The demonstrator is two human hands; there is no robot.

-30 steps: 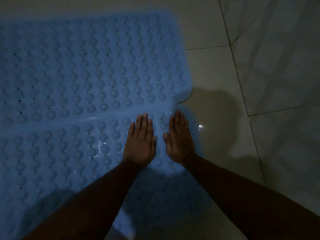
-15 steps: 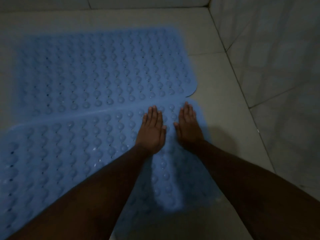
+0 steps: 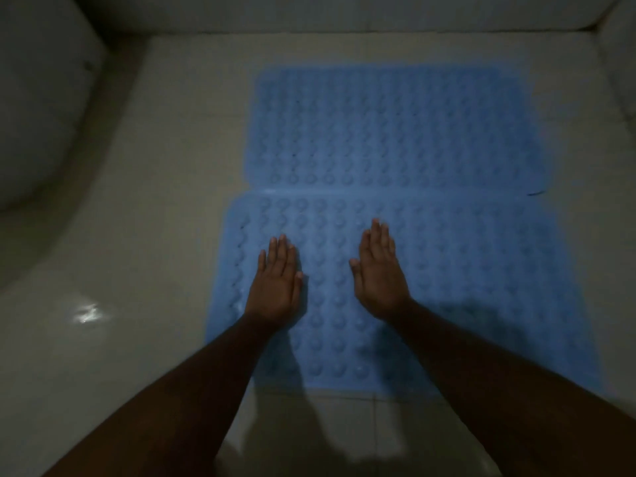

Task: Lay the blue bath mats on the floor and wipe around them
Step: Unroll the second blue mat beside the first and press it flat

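The near blue bath mat [image 3: 447,287], bumpy rubber, lay across the middle of the frame on the pale tiled floor [image 3: 155,235]. The far blue bath mat [image 3: 395,125] lay just above it, their long edges meeting; whether they overlapped could not be told. The left hand [image 3: 275,280] and the right hand [image 3: 378,273] rested flat on the near mat's left part, fingers straight and gripping nothing. A bright glare [image 3: 87,313] at lower left suggested wet tile. A sideways push could slide the mat, or lift its edge at the seam.
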